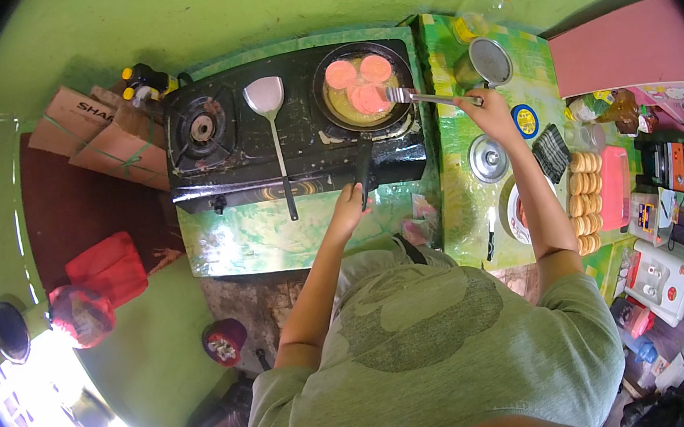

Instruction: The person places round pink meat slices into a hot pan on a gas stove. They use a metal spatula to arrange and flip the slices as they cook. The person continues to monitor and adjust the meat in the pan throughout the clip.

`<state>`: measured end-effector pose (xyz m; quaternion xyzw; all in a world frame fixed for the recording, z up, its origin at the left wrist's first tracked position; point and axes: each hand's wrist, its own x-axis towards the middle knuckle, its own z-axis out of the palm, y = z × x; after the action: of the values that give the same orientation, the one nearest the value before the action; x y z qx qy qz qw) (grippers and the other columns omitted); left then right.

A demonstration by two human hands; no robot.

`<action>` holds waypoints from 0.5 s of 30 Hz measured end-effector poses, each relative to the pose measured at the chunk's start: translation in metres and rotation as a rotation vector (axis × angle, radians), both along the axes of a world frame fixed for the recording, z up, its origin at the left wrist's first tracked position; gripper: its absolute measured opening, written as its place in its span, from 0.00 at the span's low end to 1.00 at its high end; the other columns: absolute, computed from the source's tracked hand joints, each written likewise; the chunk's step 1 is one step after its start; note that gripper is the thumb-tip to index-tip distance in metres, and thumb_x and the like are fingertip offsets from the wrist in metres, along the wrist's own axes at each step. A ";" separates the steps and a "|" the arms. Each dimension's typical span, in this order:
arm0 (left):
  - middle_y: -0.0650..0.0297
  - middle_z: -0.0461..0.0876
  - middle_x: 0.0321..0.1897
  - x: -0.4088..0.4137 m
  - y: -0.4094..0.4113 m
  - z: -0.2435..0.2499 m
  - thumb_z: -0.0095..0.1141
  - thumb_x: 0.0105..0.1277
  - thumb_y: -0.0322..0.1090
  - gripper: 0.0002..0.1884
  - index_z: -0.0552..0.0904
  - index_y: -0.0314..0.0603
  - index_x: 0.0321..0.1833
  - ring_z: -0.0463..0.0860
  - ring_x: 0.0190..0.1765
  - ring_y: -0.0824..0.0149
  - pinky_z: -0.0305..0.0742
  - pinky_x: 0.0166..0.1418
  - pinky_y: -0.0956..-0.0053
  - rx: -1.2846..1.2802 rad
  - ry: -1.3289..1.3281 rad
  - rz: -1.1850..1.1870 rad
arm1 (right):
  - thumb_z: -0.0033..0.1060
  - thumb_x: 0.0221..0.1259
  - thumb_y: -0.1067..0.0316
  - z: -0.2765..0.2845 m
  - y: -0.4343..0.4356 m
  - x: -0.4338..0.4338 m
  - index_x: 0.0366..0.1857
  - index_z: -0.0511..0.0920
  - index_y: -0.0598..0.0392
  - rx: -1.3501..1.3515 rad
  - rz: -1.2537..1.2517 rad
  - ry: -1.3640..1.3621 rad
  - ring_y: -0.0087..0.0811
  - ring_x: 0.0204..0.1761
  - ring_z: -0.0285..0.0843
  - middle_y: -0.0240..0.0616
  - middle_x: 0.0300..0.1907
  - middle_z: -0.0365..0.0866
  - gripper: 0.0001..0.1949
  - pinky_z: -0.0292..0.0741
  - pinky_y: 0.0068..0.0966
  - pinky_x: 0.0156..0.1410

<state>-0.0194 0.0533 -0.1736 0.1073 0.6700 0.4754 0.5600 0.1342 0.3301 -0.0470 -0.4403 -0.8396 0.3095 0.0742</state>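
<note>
Pink round patties (341,75) lie in oil in a black frying pan (324,110), which sits on the right burner of a black gas stove (304,148). At the front of the stove, my left hand (349,209) is closed around the pan's black handle (364,164). Metal tongs (430,98) are held in my right hand (487,112). Their tips are at the right edge of the overlapping patties, and I cannot tell whether they grip one. A metal spatula (265,96) rests across the stove, left of the pan.
Right of the stove, a green-covered table holds a metal pot (490,61), a lid (489,158), a knife (490,235), a partly hidden plate (514,214) and rows of buns (587,203). Cardboard boxes (122,149) and dark bottles (150,80) stand left of the stove.
</note>
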 end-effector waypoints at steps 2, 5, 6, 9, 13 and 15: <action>0.60 0.74 0.31 -0.001 0.000 0.000 0.36 0.69 0.41 0.16 0.70 0.33 0.42 0.77 0.33 0.71 0.74 0.33 0.77 0.001 0.003 -0.012 | 0.60 0.46 0.52 -0.017 0.011 0.003 0.30 0.79 0.66 -0.042 -0.043 0.000 0.36 0.17 0.72 0.45 0.15 0.74 0.21 0.67 0.30 0.25; 0.61 0.73 0.29 -0.002 0.001 0.000 0.34 0.70 0.43 0.17 0.69 0.34 0.44 0.75 0.32 0.71 0.74 0.36 0.78 -0.006 0.006 -0.033 | 0.60 0.47 0.52 -0.049 0.023 0.006 0.26 0.78 0.65 -0.151 -0.129 0.068 0.28 0.15 0.67 0.37 0.13 0.72 0.21 0.64 0.24 0.23; 0.61 0.73 0.29 -0.002 0.001 0.003 0.34 0.70 0.43 0.17 0.69 0.34 0.44 0.75 0.32 0.71 0.74 0.35 0.78 -0.015 0.006 -0.037 | 0.60 0.47 0.52 -0.049 0.022 0.001 0.25 0.78 0.65 -0.278 -0.163 0.101 0.25 0.14 0.66 0.34 0.13 0.71 0.20 0.62 0.22 0.22; 0.61 0.73 0.29 -0.002 0.001 0.008 0.35 0.69 0.43 0.17 0.70 0.34 0.43 0.75 0.32 0.71 0.74 0.35 0.78 -0.029 0.003 -0.038 | 0.60 0.49 0.52 -0.055 0.021 -0.008 0.20 0.77 0.60 -0.479 -0.213 0.188 0.19 0.14 0.62 0.29 0.12 0.68 0.18 0.57 0.18 0.20; 0.61 0.74 0.30 -0.002 0.000 0.003 0.36 0.69 0.41 0.15 0.70 0.34 0.43 0.76 0.32 0.71 0.74 0.33 0.78 -0.012 -0.007 -0.017 | 0.60 0.50 0.54 -0.064 0.020 -0.018 0.16 0.74 0.56 -0.605 -0.144 0.262 0.17 0.13 0.59 0.27 0.11 0.66 0.16 0.54 0.18 0.19; 0.61 0.74 0.30 -0.002 0.000 0.003 0.36 0.69 0.41 0.15 0.70 0.34 0.42 0.76 0.31 0.71 0.74 0.33 0.78 -0.006 -0.010 -0.015 | 0.60 0.50 0.54 -0.071 0.020 -0.024 0.16 0.73 0.55 -0.614 -0.122 0.241 0.17 0.13 0.58 0.27 0.11 0.66 0.16 0.54 0.17 0.19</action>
<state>-0.0209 0.0537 -0.1710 0.1081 0.6678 0.4698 0.5671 0.1103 0.3504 -0.1177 -0.4519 -0.6644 0.5927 0.0551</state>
